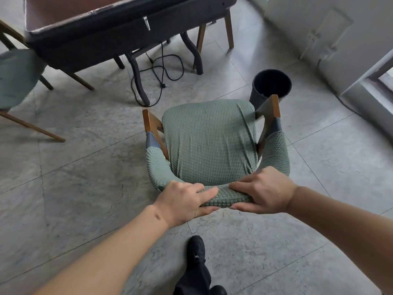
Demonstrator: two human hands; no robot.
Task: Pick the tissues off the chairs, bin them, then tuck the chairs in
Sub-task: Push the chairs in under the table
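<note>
A chair with a green textured cover (209,141) stands in the middle of the floor, its seat bare, no tissue on it. My left hand (182,202) and my right hand (263,194) both grip the top of its curved backrest, side by side. A dark round bin (270,86) stands just beyond the chair's far right corner. The table (102,28) with a dark skirt lies further ahead to the left.
A second green chair (14,79) sits at the left edge, partly under the table. Another chair's wooden legs (228,28) show behind the table. A black cable (161,71) coils on the floor under the table. A wall and doorway are at right.
</note>
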